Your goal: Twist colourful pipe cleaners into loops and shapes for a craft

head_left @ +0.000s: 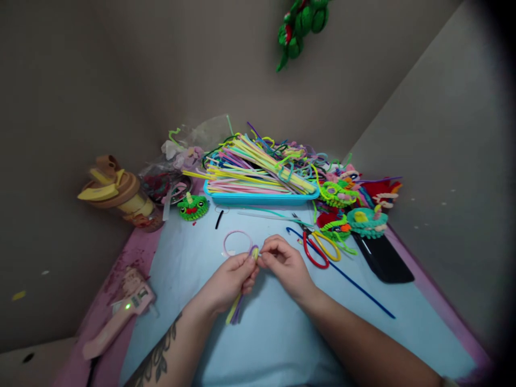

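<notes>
My left hand [229, 279] is closed around a small bundle of yellow and purple pipe cleaners [234, 310], whose loose ends hang below the fist. A curled purple and yellow top pokes out above the thumb. My right hand [284, 263] pinches at that top, thumb against forefinger, seemingly on a pipe cleaner's end; the fingers partly hide it. Just beyond the left fingers lies a thin pink ring [237, 231]. Scissors [316, 250] with red and yellow handles rest to the right of my right hand, across a dark blue pipe cleaner [363, 290].
A blue tray [262, 200] piled with pipe cleaners stands at the back. Green fuzzy figure [193, 207], tumbler [121, 193] and lit glue gun [121, 314] are on the left. Several fuzzy figures [367, 221] and a black phone-like slab [385, 258] sit at right.
</notes>
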The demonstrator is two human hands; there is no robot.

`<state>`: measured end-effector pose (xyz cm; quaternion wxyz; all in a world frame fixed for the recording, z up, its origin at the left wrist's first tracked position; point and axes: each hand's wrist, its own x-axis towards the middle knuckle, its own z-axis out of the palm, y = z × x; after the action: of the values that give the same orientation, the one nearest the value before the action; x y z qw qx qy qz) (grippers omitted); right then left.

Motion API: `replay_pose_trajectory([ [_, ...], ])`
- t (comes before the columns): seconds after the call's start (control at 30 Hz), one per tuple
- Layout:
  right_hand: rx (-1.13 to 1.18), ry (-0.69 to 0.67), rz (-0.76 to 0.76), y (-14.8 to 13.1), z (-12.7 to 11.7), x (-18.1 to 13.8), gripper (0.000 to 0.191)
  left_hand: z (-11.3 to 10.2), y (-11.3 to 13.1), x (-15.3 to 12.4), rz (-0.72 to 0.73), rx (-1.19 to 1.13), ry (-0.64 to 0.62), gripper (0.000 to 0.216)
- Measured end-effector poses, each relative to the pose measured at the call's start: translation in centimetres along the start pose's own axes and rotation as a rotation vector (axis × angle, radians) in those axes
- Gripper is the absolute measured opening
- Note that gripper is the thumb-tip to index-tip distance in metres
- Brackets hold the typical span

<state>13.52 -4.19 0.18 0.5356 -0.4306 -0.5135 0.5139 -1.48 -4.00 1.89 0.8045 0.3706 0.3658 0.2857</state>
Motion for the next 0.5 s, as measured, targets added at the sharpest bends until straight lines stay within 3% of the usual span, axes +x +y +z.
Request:
replay_pose_trajectory([
  [0.17,-0.241,0.007,0.042,0.14,-0.39,0.38,0.008,-0.15,-0.43,0.25,-0.019,0.031,0.002,0.036],
  [0.4,-0.359,0.014,0.049,0.18,-0.27,0.49,0.011,-0.15,-0.91,0.48,-0.034,0.026,0.032,0.035],
  [0.5,-0.301,0.009,0.075,0.27,-0.31,0.51,0.013,-0.12,-0.81,0.62,-0.036,-0.044,0.062,0.031],
])
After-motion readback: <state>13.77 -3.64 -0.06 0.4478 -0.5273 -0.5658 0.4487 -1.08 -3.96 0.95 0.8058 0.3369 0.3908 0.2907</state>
